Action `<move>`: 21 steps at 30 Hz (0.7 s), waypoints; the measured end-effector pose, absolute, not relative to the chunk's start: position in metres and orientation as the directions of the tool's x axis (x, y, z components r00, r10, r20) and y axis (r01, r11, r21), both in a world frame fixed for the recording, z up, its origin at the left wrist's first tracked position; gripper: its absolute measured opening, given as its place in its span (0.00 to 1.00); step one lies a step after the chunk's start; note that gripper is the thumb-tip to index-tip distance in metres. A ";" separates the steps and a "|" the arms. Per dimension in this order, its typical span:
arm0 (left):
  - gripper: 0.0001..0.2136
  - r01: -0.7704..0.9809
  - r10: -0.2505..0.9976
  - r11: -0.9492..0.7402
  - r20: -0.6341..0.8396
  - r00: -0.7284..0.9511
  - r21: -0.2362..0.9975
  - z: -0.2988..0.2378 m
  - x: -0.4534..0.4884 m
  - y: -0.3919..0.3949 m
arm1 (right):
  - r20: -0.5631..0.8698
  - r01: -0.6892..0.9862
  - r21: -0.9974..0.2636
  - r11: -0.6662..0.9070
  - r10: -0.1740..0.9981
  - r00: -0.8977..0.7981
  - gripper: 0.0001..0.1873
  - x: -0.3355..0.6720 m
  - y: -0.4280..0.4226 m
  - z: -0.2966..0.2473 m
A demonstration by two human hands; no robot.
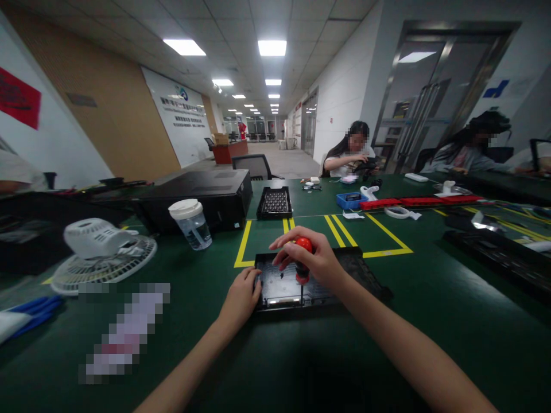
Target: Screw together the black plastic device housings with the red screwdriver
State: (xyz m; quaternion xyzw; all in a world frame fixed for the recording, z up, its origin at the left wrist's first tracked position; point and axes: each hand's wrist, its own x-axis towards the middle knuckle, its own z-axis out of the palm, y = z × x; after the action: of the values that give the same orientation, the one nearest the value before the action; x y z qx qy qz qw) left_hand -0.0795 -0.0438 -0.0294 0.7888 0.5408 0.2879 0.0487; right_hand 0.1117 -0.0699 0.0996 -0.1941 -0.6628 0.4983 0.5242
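Note:
A flat black panel with raised edges lies on the green table in front of me. My right hand is closed around the red and black handle of a screwdriver, which stands upright. Its shaft points down at the panel's near edge; whether the tip meets a screw is too small to tell. My left hand rests on the panel's left edge, fingers bent over the rim and pressing it. A small dark spot, perhaps a loose screw, shows on the panel left of the screwdriver.
Beyond the panel are yellow tape lines and a black tray of small parts. To the left stand a lidded water cup, a black case and a white fan. A blue bin lies farther back; people sit across the table.

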 end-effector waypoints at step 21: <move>0.11 0.838 0.879 -0.408 0.403 0.254 0.362 -0.033 -0.080 -0.040 | 0.488 -0.525 -0.829 0.193 0.710 -0.508 0.15 0.122 -0.056 0.093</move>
State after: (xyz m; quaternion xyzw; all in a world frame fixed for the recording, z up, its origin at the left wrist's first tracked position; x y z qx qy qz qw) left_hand -0.0803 -0.0405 -0.0333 0.7909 0.5429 0.2799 0.0369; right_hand 0.1225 -0.0563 0.0934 -0.0773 -0.5972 0.6303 0.4899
